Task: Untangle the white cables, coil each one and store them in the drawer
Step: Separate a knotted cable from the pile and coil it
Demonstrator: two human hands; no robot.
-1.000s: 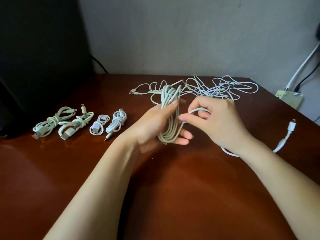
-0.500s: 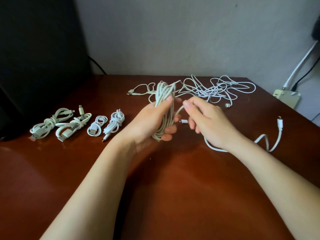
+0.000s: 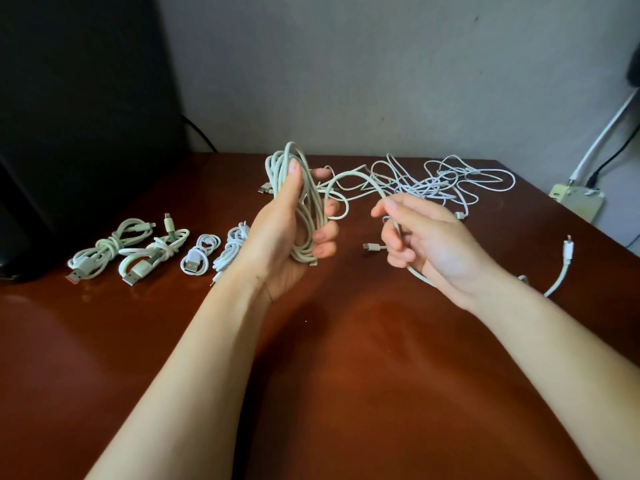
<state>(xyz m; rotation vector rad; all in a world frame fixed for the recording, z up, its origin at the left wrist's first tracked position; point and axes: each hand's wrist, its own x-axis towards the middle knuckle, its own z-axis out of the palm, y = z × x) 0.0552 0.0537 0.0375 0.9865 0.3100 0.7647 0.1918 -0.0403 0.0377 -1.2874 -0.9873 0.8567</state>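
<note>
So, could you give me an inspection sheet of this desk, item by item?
Surface: glossy brown table.
Job's things: one coil held up; four tied bundles at left; tangle at the back; drawer not seen.
Clutter: nothing seen.
Hands: left hand grips the coil; right hand pinches its loose tail.
Cables: black lead along the wall at far right.
Surroundings: grey wall, dark panel at left, power strip at right.

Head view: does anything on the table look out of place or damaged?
Nothing damaged. The tangled pile at the back right is unsorted, and one loose cable end trails alone near the right edge of the table. The four coiled bundles sit tidily at left.
</note>
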